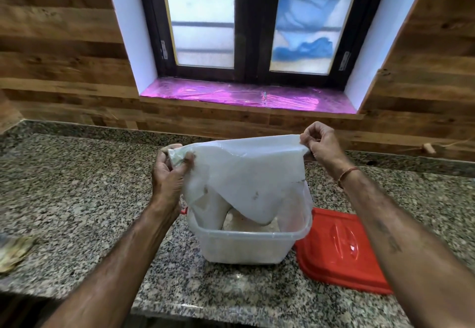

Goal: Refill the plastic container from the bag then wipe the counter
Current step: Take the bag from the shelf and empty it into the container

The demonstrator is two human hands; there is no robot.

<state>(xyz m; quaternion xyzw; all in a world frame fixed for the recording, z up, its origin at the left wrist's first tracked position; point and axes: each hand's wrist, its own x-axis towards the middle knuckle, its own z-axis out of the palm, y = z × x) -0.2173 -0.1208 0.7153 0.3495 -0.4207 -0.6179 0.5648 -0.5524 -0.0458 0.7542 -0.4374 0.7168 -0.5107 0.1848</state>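
A translucent plastic container (pixel 244 245) stands on the granite counter (pixel 77 194), with pale contents low inside it. A white plastic bag (pixel 246 173) hangs upside down above it, its lower end dipping into the container's mouth. My left hand (pixel 171 171) grips one upper corner of the bag. My right hand (pixel 320 145) pinches the other upper corner. The bag hides the back of the container.
A red lid (pixel 339 250) lies flat on the counter just right of the container. A crumpled cloth (pixel 14 253) lies at the counter's left edge. A wood-panelled wall and a window with a purple sill (pixel 244 94) rise behind. The counter's front edge runs below the container.
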